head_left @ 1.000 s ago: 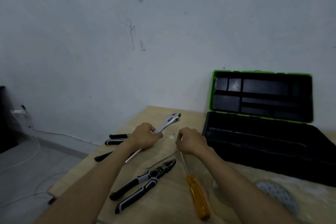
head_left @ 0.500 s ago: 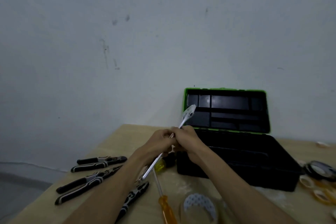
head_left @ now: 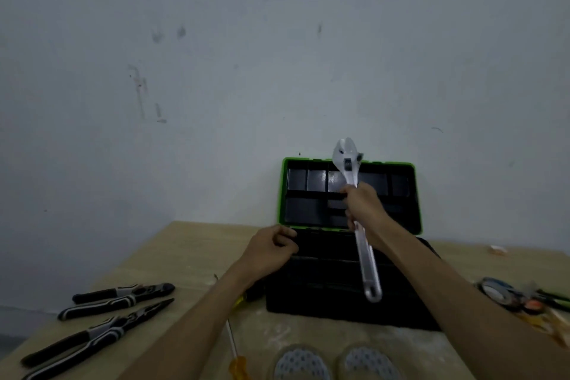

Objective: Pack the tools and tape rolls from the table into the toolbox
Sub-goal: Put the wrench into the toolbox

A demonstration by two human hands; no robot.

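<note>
My right hand (head_left: 361, 203) grips a silver adjustable wrench (head_left: 365, 268) by its shaft, jaw end up, above the open black toolbox (head_left: 324, 302) with its green-rimmed lid (head_left: 416, 194) standing upright. My left hand (head_left: 269, 248) hovers at the toolbox's left rear edge, fingers loosely curled, holding nothing. Two pairs of black-handled pliers (head_left: 123, 299) (head_left: 92, 336) lie on the table at the left. An orange-handled screwdriver (head_left: 236, 358) lies near the front. Tape rolls (head_left: 496, 288) sit at the right.
The wooden table (head_left: 191, 256) stands against a grey wall. Two clear rolls with dotted tops (head_left: 300, 362) (head_left: 368, 362) sit at the front edge. Another yellow-handled screwdriver (head_left: 240, 299) is partly hidden under my left forearm. The table's left edge drops to the floor.
The wrench passed from my left hand to my right hand and rose over the toolbox. My left hand let go and moved to the box's left edge.
</note>
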